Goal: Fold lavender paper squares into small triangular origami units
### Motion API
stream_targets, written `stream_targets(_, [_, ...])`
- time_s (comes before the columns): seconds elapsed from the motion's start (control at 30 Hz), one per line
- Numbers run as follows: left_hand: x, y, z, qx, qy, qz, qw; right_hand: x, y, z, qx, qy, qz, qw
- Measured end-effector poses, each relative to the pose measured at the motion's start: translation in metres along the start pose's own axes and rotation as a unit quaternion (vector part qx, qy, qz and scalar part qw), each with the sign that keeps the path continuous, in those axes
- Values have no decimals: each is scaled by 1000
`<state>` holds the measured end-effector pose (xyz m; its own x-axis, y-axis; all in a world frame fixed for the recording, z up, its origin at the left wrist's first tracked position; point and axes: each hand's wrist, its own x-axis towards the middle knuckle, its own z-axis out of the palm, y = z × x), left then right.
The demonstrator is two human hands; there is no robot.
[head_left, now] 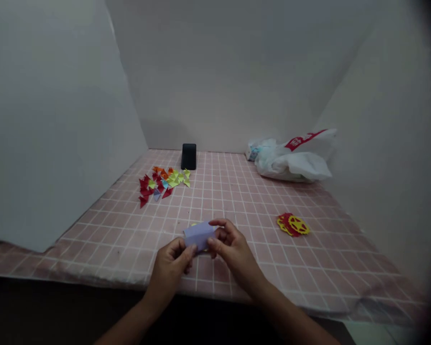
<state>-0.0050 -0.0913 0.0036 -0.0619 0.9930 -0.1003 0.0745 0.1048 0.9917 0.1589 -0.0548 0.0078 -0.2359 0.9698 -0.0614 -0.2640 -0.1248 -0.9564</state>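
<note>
A light purple piece of paper (pixel 198 235) is held above the near part of the table. My left hand (pixel 173 261) pinches its lower left side between thumb and fingers. At its right edge my right hand (pixel 231 245) grips it, the thumb in front and the index finger along the top corner. Bits of something yellow show behind and below the paper, mostly hidden by it.
Small folded papers (pixel 160 184) in red, orange, yellow and blue lie at the left. A black phone-like object (pixel 188 156) stands behind them. Red and yellow cut-out shapes (pixel 293 225) lie right. A white plastic bag (pixel 294 163) sits at the back right of the checked tablecloth (pixel 237 191).
</note>
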Motion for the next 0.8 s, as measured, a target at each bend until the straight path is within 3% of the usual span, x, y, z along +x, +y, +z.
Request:
stream_targets(0.17, [-22,9,-20,4,44,86,995,-9,-10,16,-16,-114,-13,993])
stream_targets(0.23, [-34,8,-23,19,44,112,993,-23,-9,23,-30,-130,-21,991])
stream_targets(0.53, [-92,0,-19,-17,-4,145,989,-97,-1,42,-79,-74,-79,991])
stream_targets(0.63, [-109,-1,-16,-39,-35,149,987,-115,2,45,-70,-75,-99,990])
stream_targets(0.8, [-128,-6,-15,-39,-22,141,989,-133,7,49,-68,-90,-104,988])
